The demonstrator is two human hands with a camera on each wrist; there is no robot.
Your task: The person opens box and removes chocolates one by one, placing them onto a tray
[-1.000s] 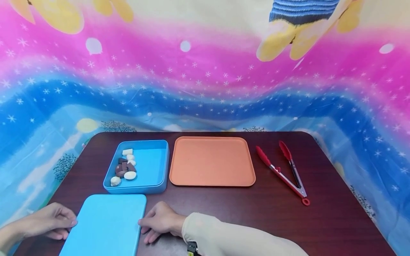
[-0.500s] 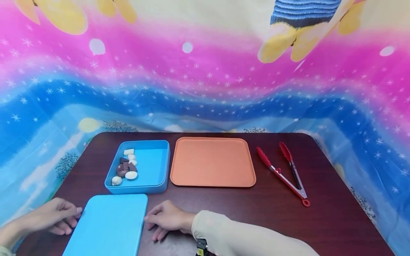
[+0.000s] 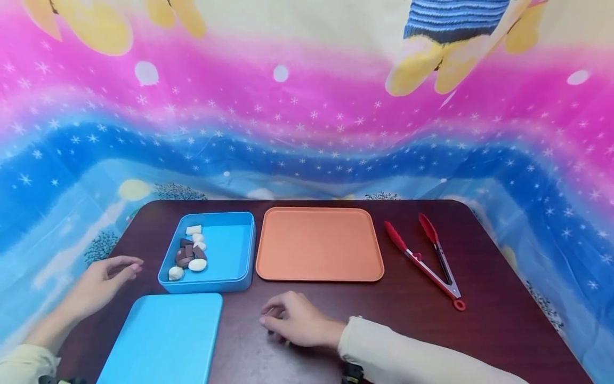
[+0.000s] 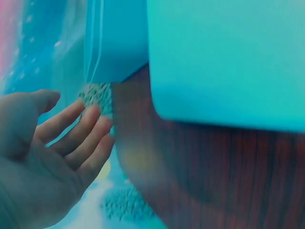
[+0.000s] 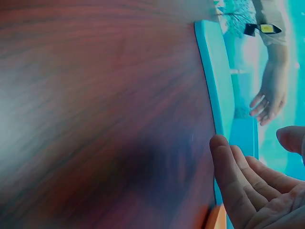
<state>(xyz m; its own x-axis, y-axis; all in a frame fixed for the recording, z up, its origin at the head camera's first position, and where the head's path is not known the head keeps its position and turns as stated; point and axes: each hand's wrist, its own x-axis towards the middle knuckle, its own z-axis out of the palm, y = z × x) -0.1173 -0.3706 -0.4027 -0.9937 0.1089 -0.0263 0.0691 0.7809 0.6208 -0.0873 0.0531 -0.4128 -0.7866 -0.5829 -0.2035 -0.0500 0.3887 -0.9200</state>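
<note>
A flat blue lid point(image 3: 165, 341) lies on the table near the front left. Behind it stands a blue box point(image 3: 230, 287) with white and brown chocolates point(image 3: 189, 253) along its left side. My left hand point(image 3: 98, 285) hovers left of the box, holding nothing; in the left wrist view its fingers point(image 4: 78, 136) spread loosely, apart from the lid. My right hand point(image 3: 299, 322) is over the table, right of the lid and in front of the orange tray point(image 3: 318, 245), with relaxed fingers and nothing held. The right wrist view shows its fingers point(image 5: 228, 176) extended.
Red-tipped tongs point(image 3: 434, 266) lie spread on the dark wood table point(image 3: 384, 309), right of the tray. A patterned cloth point(image 3: 307, 106) hangs behind and around the table. The tray sits beside the box.
Both hands have come away from the lid's sides. The left hand has moved up toward the box's left side, the right hand to the right. The lid stays on the table.
</note>
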